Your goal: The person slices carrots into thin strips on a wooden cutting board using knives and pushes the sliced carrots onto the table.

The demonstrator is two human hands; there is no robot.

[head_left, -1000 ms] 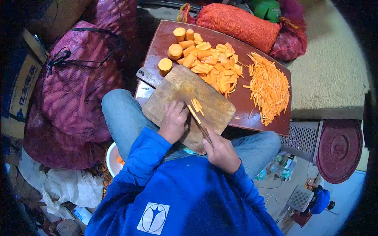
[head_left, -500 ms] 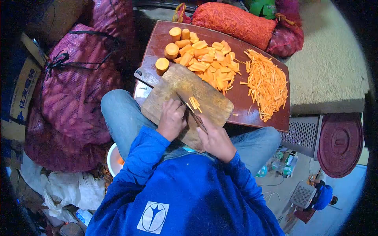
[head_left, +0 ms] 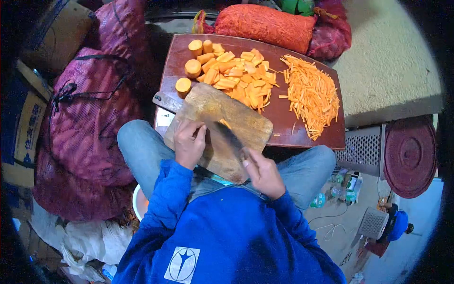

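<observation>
My right hand [head_left: 264, 174] is wrapped round the handle of a knife [head_left: 231, 138], whose blade is blurred over the wooden cutting board [head_left: 246, 118]. My left hand [head_left: 189, 142] is at the board's left part, thumb and fingers pinched together; what they hold, if anything, is too small to make out. A small orange carrot piece [head_left: 225, 123] lies on the board beside the blade. Behind the board, carrot slices [head_left: 246, 78] and thick round chunks [head_left: 193, 68] rest on the dark red table [head_left: 283, 137]. Thin carrot strips [head_left: 312, 97] form a heap at its right.
A second knife-like metal handle [head_left: 165, 102] sticks out under the board's left corner. Red mesh sacks [head_left: 265, 27] lie behind the table, purple sacks [head_left: 90, 128] at the left. A white bowl [head_left: 140, 203] is by my left knee. A person [head_left: 399, 226] is at the lower right.
My left hand has moved left, away from the blade, and its fingers are pinched. The knife has shifted and blurred. Fewer carrot strips show on the board. The view has shifted slightly.
</observation>
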